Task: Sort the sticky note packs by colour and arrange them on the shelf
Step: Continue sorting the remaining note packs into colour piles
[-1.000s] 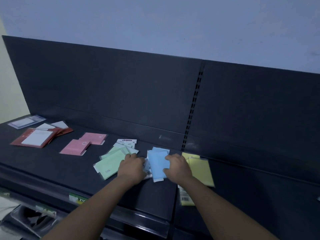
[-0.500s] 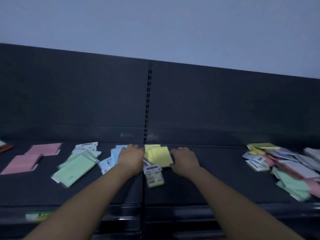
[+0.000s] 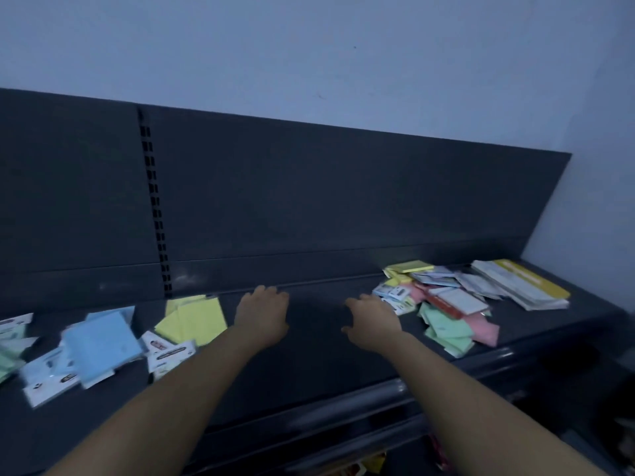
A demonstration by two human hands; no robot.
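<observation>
On the dark shelf (image 3: 316, 359) sorted sticky note packs lie at the left: yellow packs (image 3: 196, 319), blue packs (image 3: 99, 345) and green packs (image 3: 8, 352) at the frame's edge. A mixed heap of unsorted packs (image 3: 443, 310) in yellow, pink, green and white lies at the right. My left hand (image 3: 263, 312) hovers over bare shelf just right of the yellow packs, fingers relaxed, holding nothing. My right hand (image 3: 372, 321) is empty too, its fingers spread and close to the heap's left edge.
Long white and yellow packages (image 3: 522, 285) lie at the far right end by the wall. The shelf's upright back panel (image 3: 309, 201) rises behind everything. A lower shelf edge (image 3: 343, 417) juts out below the front.
The view has swung right. Both hands left the yellow packs and moved right over bare shelf, the right hand nearing the mixed heap. The pink packs are out of view.
</observation>
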